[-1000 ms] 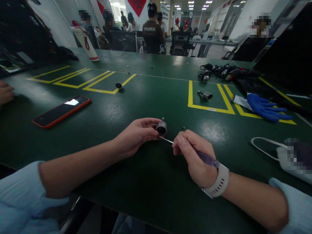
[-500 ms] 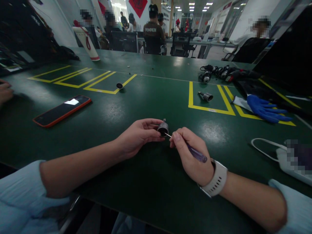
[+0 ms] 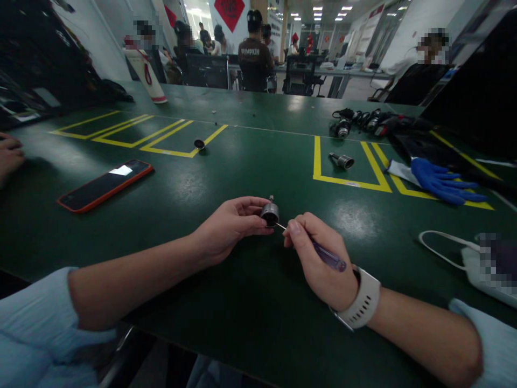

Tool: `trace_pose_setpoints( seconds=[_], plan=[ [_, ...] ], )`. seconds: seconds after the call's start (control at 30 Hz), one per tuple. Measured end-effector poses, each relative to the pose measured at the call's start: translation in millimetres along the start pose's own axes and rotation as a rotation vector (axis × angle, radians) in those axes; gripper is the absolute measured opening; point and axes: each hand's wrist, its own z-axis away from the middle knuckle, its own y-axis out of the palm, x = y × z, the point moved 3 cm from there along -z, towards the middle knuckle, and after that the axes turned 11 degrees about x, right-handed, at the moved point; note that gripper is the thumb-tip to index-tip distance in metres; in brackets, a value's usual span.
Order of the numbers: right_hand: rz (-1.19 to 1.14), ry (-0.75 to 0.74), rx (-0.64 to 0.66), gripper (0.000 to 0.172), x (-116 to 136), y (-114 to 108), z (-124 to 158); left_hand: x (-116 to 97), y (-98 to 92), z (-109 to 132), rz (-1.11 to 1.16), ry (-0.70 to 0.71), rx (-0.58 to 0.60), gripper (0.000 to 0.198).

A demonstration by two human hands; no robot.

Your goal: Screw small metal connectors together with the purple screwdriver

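Between the thumb and fingers of my left hand (image 3: 232, 226) is a grey metal cup-shaped part (image 3: 270, 213), its dark open end turned towards me and a short stem pointing away. My right hand (image 3: 321, 258) grips a screwdriver (image 3: 329, 257) with a translucent purple handle. The thin shaft's tip reaches the lower rim of the cup's opening; whether it touches the inside I cannot tell. A similar metal part with a stem (image 3: 343, 161) lies inside a yellow taped box at the right. One small dark round cap (image 3: 199, 144) rests by the left tape.
A phone in an orange case (image 3: 105, 186) lies at the left, near another person's hand (image 3: 10, 153). Blue glove (image 3: 438, 180), dark cabled gear (image 3: 355, 123) and a white corded object (image 3: 480, 264) occupy the right. A tall pale cup (image 3: 147, 75) stands at the back.
My right hand and the screwdriver have shifted slightly right and down, the shaft tip moving towards the cup's rim. My left hand keeps its hold, the cup tilting very slightly.
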Motion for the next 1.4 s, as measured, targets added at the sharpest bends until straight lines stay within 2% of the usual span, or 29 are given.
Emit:
trace_pose_setpoints(
  seconds=[0.17,0.3,0.37,0.53,0.67,0.83,1.03,1.27,1.4],
  plan=[
    [0.112,-0.046,0.04,0.022,2,5,0,2,-1.1,0,-0.03,0.019,0.024,0.034],
    [0.19,-0.096,0.106,0.02,5,8,2,2,-0.1,2,-0.1,0.014,-0.02,0.035],
    [0.092,-0.061,0.095,0.021,2,5,0,2,-0.1,2,-0.091,0.018,-0.021,0.036],
    [-0.319,0.126,0.057,0.027,-17,-1,-6,1,-3.6,-1,-0.018,0.029,-0.005,0.037],
    [-0.623,0.212,0.029,0.026,-28,4,-9,0,-5.4,-3,-0.009,0.007,-0.054,0.037],
    [-0.797,0.261,-0.016,0.026,-28,5,-10,-1,-5.3,-3,-0.008,0.012,-0.104,0.037],
    [-0.71,0.197,0.009,0.025,-26,4,-8,-1,-5.7,-3,-0.051,0.034,-0.084,0.03],
    [-0.306,0.137,0.017,0.027,-13,-2,-5,1,-8.6,-4,-0.063,0.07,-0.062,0.03],
    [-0.235,0.124,0.011,0.026,-8,-2,-5,0,-7.5,-2,-0.051,0.065,-0.067,0.029]
  ],
)
